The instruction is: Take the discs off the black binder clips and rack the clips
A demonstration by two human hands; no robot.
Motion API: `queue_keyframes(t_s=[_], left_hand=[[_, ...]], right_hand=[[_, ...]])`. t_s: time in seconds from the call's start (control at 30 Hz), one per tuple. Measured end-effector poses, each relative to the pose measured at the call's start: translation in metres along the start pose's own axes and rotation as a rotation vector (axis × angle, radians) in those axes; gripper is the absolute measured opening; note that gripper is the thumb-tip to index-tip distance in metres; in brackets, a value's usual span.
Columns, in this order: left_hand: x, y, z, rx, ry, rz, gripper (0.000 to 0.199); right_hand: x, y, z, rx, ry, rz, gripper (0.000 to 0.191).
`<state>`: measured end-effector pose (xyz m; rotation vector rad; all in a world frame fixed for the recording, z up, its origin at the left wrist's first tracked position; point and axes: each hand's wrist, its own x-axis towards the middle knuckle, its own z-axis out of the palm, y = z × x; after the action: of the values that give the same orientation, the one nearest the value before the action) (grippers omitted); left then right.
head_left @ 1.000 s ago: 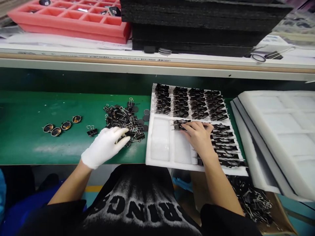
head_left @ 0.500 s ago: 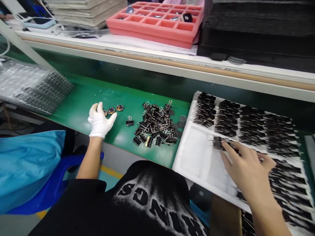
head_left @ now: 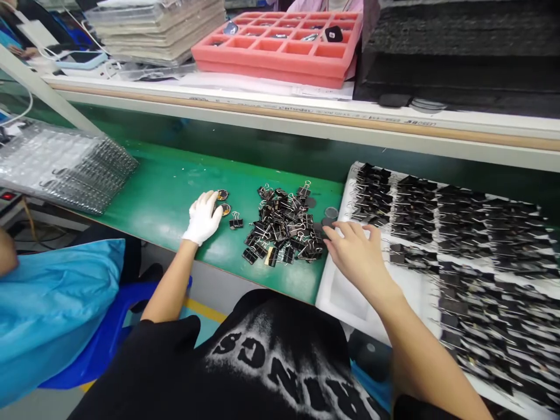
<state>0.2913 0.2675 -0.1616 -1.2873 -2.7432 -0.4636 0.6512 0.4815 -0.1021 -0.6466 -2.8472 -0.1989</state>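
Note:
My left hand [head_left: 203,219], in a white glove, lies palm down on the green worktop with its fingers and thumb apart. Right beside its fingertips are two small round dark-rimmed pieces [head_left: 223,194]; whatever is under the palm is hidden. A single black binder clip [head_left: 236,220] stands just right of them. My bare right hand [head_left: 356,254] hovers over the left edge of a white tray [head_left: 326,286], fingers spread, holding nothing visible. Its fingertips are near a heap of black binder clips [head_left: 284,224]. Rows of clipped dark pieces [head_left: 476,256] fill much of the tray.
Dark and clear round discs [head_left: 330,214] lie between heap and tray. A stack of clear plastic trays [head_left: 65,166] stands at left. Above runs a shelf [head_left: 262,114] with a pink foam tray [head_left: 271,64] and black foam stacks [head_left: 464,52]. Another person's blue clothing [head_left: 61,309] is close at left.
My right hand has let go of the clipped piece in the tray and moved left toward the heap. My left hand has moved right and down onto the round pieces, partly covering them.

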Motion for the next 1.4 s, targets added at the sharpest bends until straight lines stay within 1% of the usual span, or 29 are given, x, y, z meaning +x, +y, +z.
queue_keyframes(t_s=[0.07,0.1,0.13,0.17,0.23,0.3,0.33,0.4,0.5,0.57,0.63,0.67,0.73,0.77,0.8,0.83,0.9,0.93,0.97,1.0,1.03,1.07,1.1,1.13,1.17,1.2,1.27,1.33,1.4], left_hand=[[-0.001,0.005,-0.005,-0.051,0.059,-0.047,0.061],[0.001,0.005,-0.009,-0.059,0.062,-0.075,0.061],[0.006,0.005,-0.014,-0.053,0.038,-0.102,0.061],[0.014,0.004,-0.019,-0.032,-0.011,-0.129,0.062],[0.035,0.002,-0.027,0.039,-0.149,-0.166,0.066],[0.058,-0.001,-0.031,0.131,-0.284,-0.152,0.071],[0.07,-0.003,-0.031,0.173,-0.34,-0.119,0.073],[0.089,-0.005,-0.028,0.199,-0.425,-0.03,0.069],[0.103,-0.006,-0.021,0.119,-0.469,0.043,0.054],[0.102,-0.003,-0.02,0.048,-0.419,0.042,0.046],[0.096,0.006,-0.024,-0.08,-0.285,0.005,0.041],[0.09,0.014,-0.028,-0.182,-0.202,-0.025,0.04],[0.074,0.037,-0.036,-0.435,-0.051,-0.082,0.041],[0.063,0.053,-0.04,-0.567,-0.014,-0.093,0.042],[0.05,0.071,-0.043,-0.69,0.004,-0.098,0.042],[0.036,0.091,-0.045,-0.796,-0.017,-0.091,0.043],[0.008,0.134,-0.045,-0.95,-0.099,-0.06,0.04],[-0.005,0.154,-0.044,-1.005,-0.146,-0.038,0.039],[-0.017,0.173,-0.042,-1.053,-0.194,-0.027,0.038],[-0.026,0.189,-0.04,-1.101,-0.238,-0.028,0.037],[-0.033,0.203,-0.038,-1.147,-0.276,-0.032,0.037],[-0.038,0.213,-0.037,-1.187,-0.31,-0.037,0.037],[-0.042,0.221,-0.036,-1.222,-0.343,-0.038,0.037],[-0.044,0.226,-0.036,-1.25,-0.374,-0.033,0.039],[-0.046,0.228,-0.037,-1.274,-0.401,-0.022,0.041],[-0.046,0.23,-0.038,-1.291,-0.424,-0.008,0.043],[-0.048,0.23,-0.039,-1.297,-0.468,0.022,0.047],[-0.05,0.23,-0.037,-1.262,-0.493,0.055,0.049],[-0.056,0.23,-0.033,-1.201,-0.522,0.093,0.049]], right_hand=[[0.016,0.003,0.005,-0.038,-0.073,0.065,0.031],[0.025,0.005,0.007,-0.057,-0.124,0.093,0.033],[0.033,0.006,0.01,-0.075,-0.181,0.117,0.033],[0.041,0.007,0.012,-0.088,-0.242,0.136,0.033],[0.054,0.008,0.016,-0.103,-0.356,0.156,0.032],[0.062,0.009,0.019,-0.102,-0.43,0.155,0.03],[0.064,0.009,0.02,-0.099,-0.452,0.15,0.029],[0.065,0.01,0.022,-0.092,-0.469,0.131,0.028],[0.061,0.015,0.023,-0.062,-0.419,0.113,0.027],[0.058,0.019,0.025,-0.006,-0.344,0.11,0.026],[0.055,0.023,0.027,0.122,-0.257,0.137,0.022],[0.053,0.024,0.028,0.236,-0.202,0.175,0.018],[0.049,0.025,0.027,0.573,-0.048,0.317,0.011],[0.047,0.023,0.025,0.786,0.033,0.402,0.011],[0.044,0.02,0.021,1.008,0.097,0.479,0.017],[0.04,0.015,0.016,1.217,0.13,0.538,0.024],[0.032,0.003,0.003,1.527,0.117,0.588,0.034],[0.027,-0.004,-0.005,1.61,0.1,0.586,0.035],[0.022,-0.012,-0.012,1.638,0.105,0.577,0.034],[0.017,-0.018,-0.018,1.61,0.148,0.561,0.03],[0.012,-0.024,-0.023,1.529,0.23,0.534,0.024],[0.007,-0.028,-0.026,1.401,0.339,0.482,0.017],[0.002,-0.031,-0.027,1.232,0.454,0.399,0.01],[-0.002,-0.033,-0.027,1.042,0.555,0.295,0.01],[-0.007,-0.034,-0.025,0.855,0.624,0.182,0.018],[-0.012,-0.034,-0.022,0.695,0.655,0.078,0.028],[-0.022,-0.034,-0.014,0.506,0.633,-0.056,0.046],[-0.03,-0.035,-0.007,0.493,0.587,-0.087,0.058],[-0.037,-0.038,-0.003,0.632,0.593,-0.035,0.06]])
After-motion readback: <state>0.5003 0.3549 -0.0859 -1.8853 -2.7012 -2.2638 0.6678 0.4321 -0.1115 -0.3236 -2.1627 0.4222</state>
